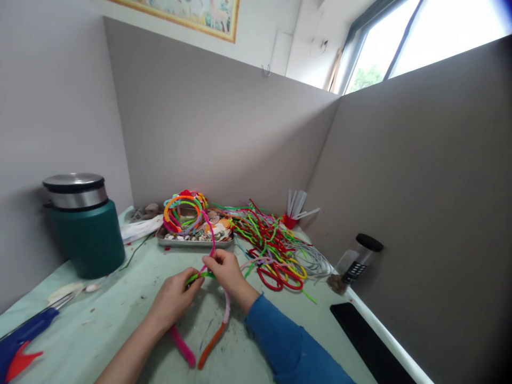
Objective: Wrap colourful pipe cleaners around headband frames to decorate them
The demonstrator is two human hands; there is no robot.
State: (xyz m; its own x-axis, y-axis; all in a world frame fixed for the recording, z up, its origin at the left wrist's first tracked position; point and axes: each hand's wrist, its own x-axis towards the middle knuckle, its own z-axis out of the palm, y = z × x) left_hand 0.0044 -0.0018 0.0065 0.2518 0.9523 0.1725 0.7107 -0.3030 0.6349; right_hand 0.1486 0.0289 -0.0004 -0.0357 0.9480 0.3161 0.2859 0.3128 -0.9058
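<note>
Near the middle of the table, my left hand pinches a green fuzzy stem. Beside it, my right hand pinches a pink fuzzy stem where it meets the green one. The pink stem's free end rises toward the tray. Below my hands hang a magenta end on the left and a pale pink stretch that leads to an orange end. How these parts join is hidden behind my fingers.
Behind my hands, a metal tray holds shells and colourful fuzzy rings. To its right lie tangled stems and red-handled scissors. A green jar and a blue tool are left; a black strip is right.
</note>
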